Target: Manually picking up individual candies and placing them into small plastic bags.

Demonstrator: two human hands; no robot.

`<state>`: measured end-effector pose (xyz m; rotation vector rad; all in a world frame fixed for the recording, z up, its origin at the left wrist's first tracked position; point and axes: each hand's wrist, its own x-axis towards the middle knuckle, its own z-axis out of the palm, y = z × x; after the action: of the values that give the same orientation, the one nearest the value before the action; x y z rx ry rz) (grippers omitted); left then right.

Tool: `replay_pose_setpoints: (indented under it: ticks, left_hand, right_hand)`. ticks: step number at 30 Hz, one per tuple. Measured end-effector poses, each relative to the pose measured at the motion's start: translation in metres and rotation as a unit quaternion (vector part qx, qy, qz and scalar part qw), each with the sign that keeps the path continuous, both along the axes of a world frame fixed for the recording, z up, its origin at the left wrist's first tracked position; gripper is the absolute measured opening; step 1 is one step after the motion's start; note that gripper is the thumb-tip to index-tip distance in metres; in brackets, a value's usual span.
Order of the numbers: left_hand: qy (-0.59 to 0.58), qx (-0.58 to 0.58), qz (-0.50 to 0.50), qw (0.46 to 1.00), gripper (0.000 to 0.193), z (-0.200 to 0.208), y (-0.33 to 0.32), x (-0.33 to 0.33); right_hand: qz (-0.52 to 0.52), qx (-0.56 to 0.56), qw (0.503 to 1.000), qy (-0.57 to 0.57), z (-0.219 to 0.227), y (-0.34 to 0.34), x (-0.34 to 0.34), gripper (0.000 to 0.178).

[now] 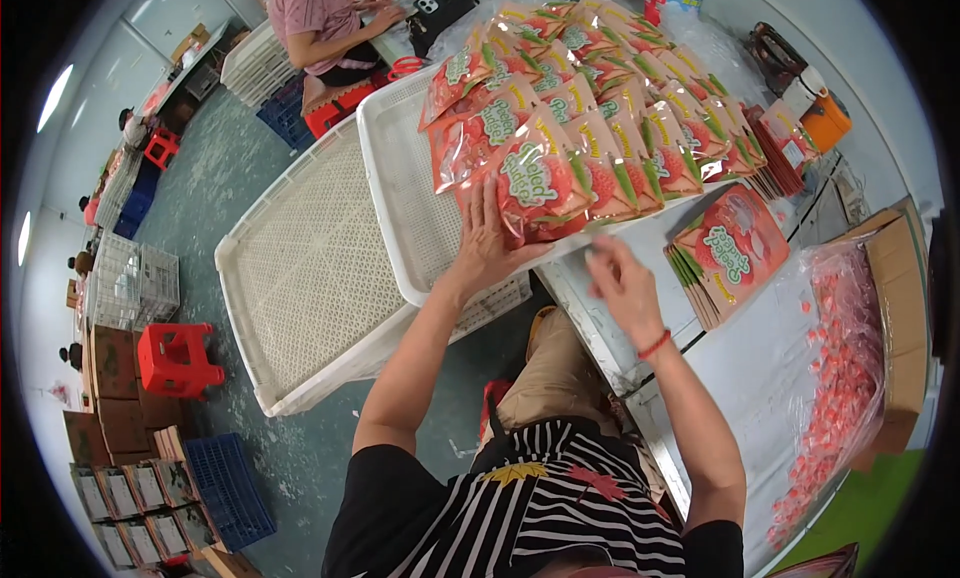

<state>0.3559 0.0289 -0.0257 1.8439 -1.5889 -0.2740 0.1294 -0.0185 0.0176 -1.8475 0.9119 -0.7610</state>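
Observation:
Shiny pink and red candy pouches (pixel 545 173) with green edges are piled in overlapping rows in a white plastic tray (pixel 400 228). My left hand (pixel 485 243) lies against the nearest pouches at the front of the pile. Its fingers are stretched out and its thumb points right along the tray's near edge. Just right of that edge, over the table, my right hand (pixel 622 283) hovers with bent, motion-blurred fingers; whether anything small is in them does not show. Beside it lies a stack of flat pouches (pixel 730 253) on the table.
Another white perforated tray (pixel 310 268) sits lower at left, partly under the filled one. Small red-wrapped sweets (pixel 835 368) spill from a plastic-lined carton (pixel 900 328) at right. An orange-and-white device (pixel 822 113) stands behind. A co-worker (pixel 315 28) sits across; a red stool (pixel 178 360) stands left.

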Motion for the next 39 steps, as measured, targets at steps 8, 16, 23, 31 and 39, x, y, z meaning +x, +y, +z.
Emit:
replay_pose_setpoints:
  ticks: [8, 16, 23, 31, 39]
  left_hand:
    - [-0.044, -0.056, 0.005, 0.997, 0.119, 0.008, 0.002, -0.003]
    - [-0.028, -0.232, 0.031, 0.972, 0.076, 0.041, -0.001, -0.075]
    - [-0.114, -0.206, -0.316, 0.919, 0.051, 0.022, -0.068, -0.205]
    - [-0.26, -0.238, -0.416, 0.838, 0.043, -0.013, -0.14, -0.214]
    - [-0.256, -0.224, -0.405, 0.849, 0.026, -0.014, -0.147, -0.225]
  right_hand:
    - [-0.015, 0.023, 0.991, 0.132, -0.055, 0.044, -0.091, 0.024]
    - [-0.144, 0.1, 0.984, -0.013, -0.07, 0.08, -0.127, 0.018]
    - [-0.152, 0.062, 0.984, -0.063, -0.07, 0.11, -0.148, 0.016]
    - [-0.196, 0.088, 0.972, -0.1, -0.084, 0.126, -0.166, 0.014]
    - [-0.168, 0.087, 0.97, -0.154, -0.093, 0.12, -0.159, 0.014]
